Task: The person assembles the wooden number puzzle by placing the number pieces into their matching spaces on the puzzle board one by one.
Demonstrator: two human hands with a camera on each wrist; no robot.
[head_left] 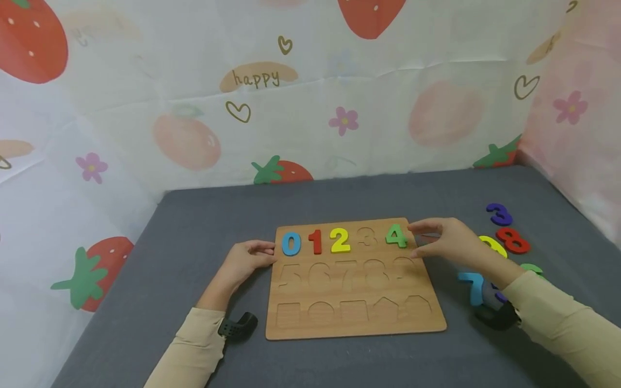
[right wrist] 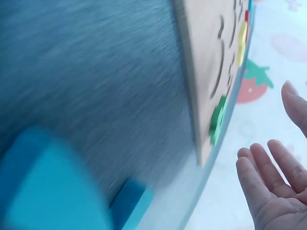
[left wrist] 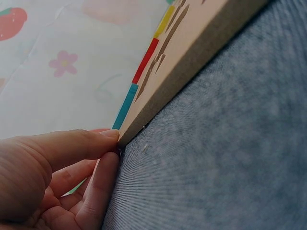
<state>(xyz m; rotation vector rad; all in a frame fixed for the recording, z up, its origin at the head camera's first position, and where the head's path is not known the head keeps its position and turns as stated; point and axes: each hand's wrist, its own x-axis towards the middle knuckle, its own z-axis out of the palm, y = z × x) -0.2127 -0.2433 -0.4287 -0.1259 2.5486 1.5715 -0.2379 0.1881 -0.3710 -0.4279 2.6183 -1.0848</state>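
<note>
On the grey surface [head_left: 218,213], your left hand [head_left: 245,261] pinches the left edge of the wooden board [head_left: 356,325]; your right hand [head_left: 448,241], thumb and fingers spread, hovers beside the green 4 [head_left: 396,237] at the board's upper right, apparently just off it.

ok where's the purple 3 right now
In the head view, the purple 3 lies on the grey tabletop, right of the wooden board and just beyond the red 8.
</note>
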